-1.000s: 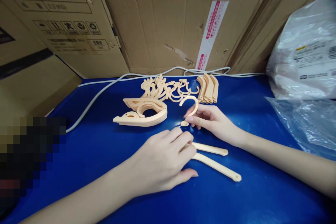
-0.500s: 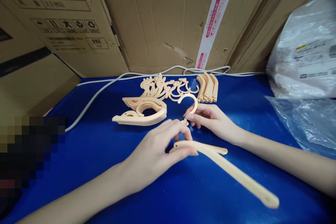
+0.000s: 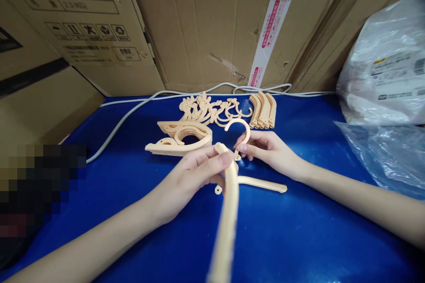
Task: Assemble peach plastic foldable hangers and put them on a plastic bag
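Observation:
My left hand [image 3: 195, 177] is closed on a long cream plastic hanger arm [image 3: 229, 212], thumb on top near its holed end; the far end points toward me and is blurred. My right hand [image 3: 262, 148] pinches a cream hanger hook [image 3: 245, 128] by its lower stem, with the curve upward. The held arm's upper end is close to the hook's base; whether they touch I cannot tell. Beneath, a second hanger arm [image 3: 265, 183] lies on the blue table, partly hidden by my left hand and the held arm.
Behind my left hand is a stack of folded hangers [image 3: 186, 141]. Farther back lie a heap of loose hooks [image 3: 202, 108] and several hanger arms in a row [image 3: 262, 110]. A white cable [image 3: 122, 119] runs before cardboard boxes [image 3: 206, 31]. Clear plastic bags [image 3: 381, 75] are at right.
My left hand has lifted and turned its hanger arm, so it swung from pointing right to pointing toward me. The right hand and hook stay nearly still.

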### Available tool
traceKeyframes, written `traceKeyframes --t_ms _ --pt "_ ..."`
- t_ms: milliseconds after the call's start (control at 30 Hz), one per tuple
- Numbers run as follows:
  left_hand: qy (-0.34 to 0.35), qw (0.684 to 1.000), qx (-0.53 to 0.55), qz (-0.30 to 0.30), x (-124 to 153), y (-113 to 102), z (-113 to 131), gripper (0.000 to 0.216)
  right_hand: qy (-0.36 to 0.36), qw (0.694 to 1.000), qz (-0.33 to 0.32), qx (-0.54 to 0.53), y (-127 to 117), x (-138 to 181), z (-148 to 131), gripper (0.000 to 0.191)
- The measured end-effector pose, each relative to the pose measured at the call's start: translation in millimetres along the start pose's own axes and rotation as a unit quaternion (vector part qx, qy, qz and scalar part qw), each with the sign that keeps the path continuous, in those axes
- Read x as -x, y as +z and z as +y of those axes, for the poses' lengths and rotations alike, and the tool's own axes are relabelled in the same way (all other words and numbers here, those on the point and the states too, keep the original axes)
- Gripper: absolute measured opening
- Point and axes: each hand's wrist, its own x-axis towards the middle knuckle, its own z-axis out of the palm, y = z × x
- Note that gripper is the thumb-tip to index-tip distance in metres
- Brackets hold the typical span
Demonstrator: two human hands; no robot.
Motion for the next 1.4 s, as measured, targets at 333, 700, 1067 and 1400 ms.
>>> traceKeyframes --t_ms 333,700,1067,1400 --pt "0.033 0.901 -0.432 -0.012 6.2 3.9 0.6 0.029 -0.016 0.997 -0.048 -0.065 -4.0 0.9 -0.2 0.016" --pt "0.208 0.611 -0.762 0.057 4.7 -3.7 -17.9 0.03 0.017 0.986 0.001 -0.169 -9.5 -3.4 4.0 0.05" --pt "0.191 0.654 -0.73 0.058 1.9 -4.2 -17.4 0.024 0.001 0.984 -0.045 -0.172 -9.5 -2.6 3.9 0.054" --pt "0.224 0.612 -0.758 0.013 1.5 -4.3 -14.1 0.03 0.005 0.984 -0.034 -0.177 -10.2 -3.0 6.6 0.058"
